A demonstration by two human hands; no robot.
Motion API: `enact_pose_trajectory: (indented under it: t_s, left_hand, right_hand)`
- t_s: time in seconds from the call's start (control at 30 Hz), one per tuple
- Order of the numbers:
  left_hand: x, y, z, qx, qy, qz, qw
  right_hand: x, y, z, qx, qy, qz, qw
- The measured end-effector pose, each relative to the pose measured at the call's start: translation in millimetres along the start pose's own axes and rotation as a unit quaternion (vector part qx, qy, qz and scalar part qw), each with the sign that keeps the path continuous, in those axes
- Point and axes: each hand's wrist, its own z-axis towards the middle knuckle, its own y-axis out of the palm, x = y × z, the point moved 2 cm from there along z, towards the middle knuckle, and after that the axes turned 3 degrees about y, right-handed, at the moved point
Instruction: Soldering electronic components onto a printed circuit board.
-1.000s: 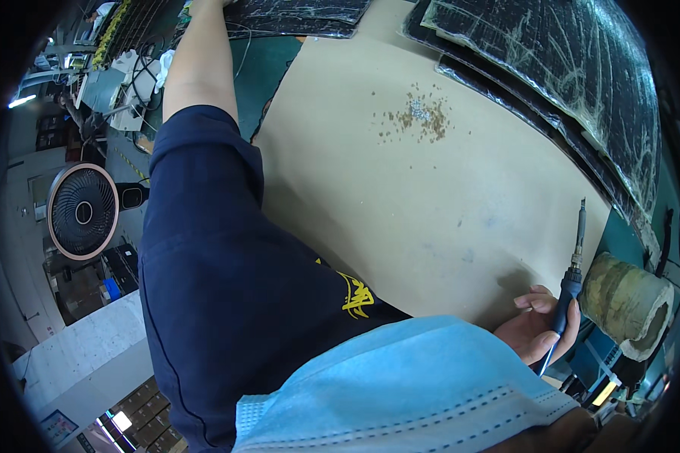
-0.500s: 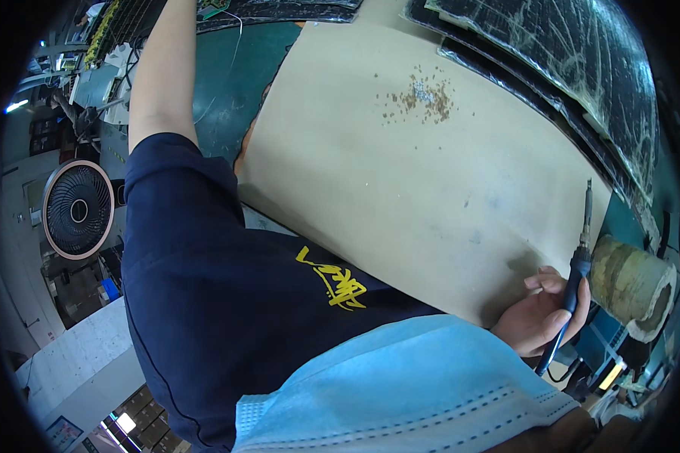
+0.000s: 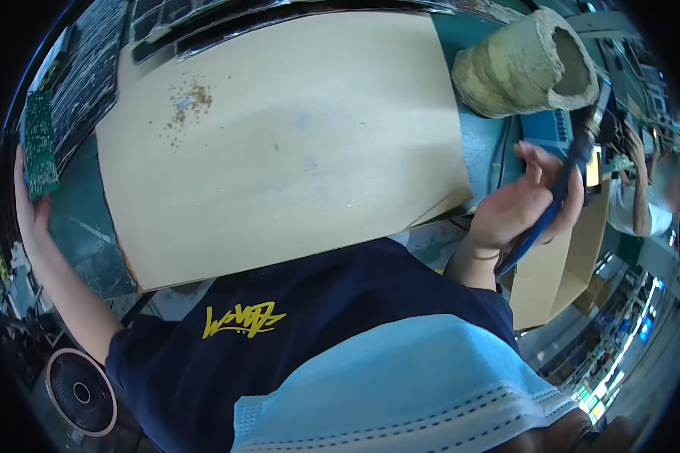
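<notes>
At the far left, my left hand [image 3: 38, 208] holds a green circuit board [image 3: 39, 143] by its near end, the fingers partly behind it. The board stands on edge, its speckled face toward me. My right hand [image 3: 525, 198] is closed around the dark blue handle of a soldering iron [image 3: 579, 151]. Its metal tip points up and away, in front of the open end of a rough, thick-walled tan cylinder [image 3: 506, 68]. Between my hands lies a tan cardboard sheet [image 3: 295, 181], with small brown and silvery bits [image 3: 189, 104] scattered toward its far left.
Dark, plastic-wrapped flat panels [image 3: 204, 34] lie along the sheet's far edge. A blue box-shaped device [image 3: 545, 130] stands beyond my right hand. An open cardboard box [image 3: 540, 283] is at the right. Another person [image 3: 642, 200] sits farther off. A round fan [image 3: 81, 392] stands at lower left.
The view has swung to the right. The circuit board in my left hand has come into sight at the left. The soldering iron stays in my right hand, its tip now by the tan cylinder.
</notes>
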Motion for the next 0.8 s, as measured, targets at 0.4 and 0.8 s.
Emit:
enact_pose_trajectory:
  t_s: [0.4,0.8]
  left_hand:
    - [-65.4,167.5,-236.8,-0.233,-0.193,-0.203,0.931]
    - [-89.5,240.2,-294.3,-0.441,-0.332,-0.128,0.824]
  right_hand:
    - [-14.9,24.9,-18.4,-0.172,-0.011,0.108,0.979]
    - [-70.1,117.8,-43.4,-0.459,0.137,0.073,0.874]
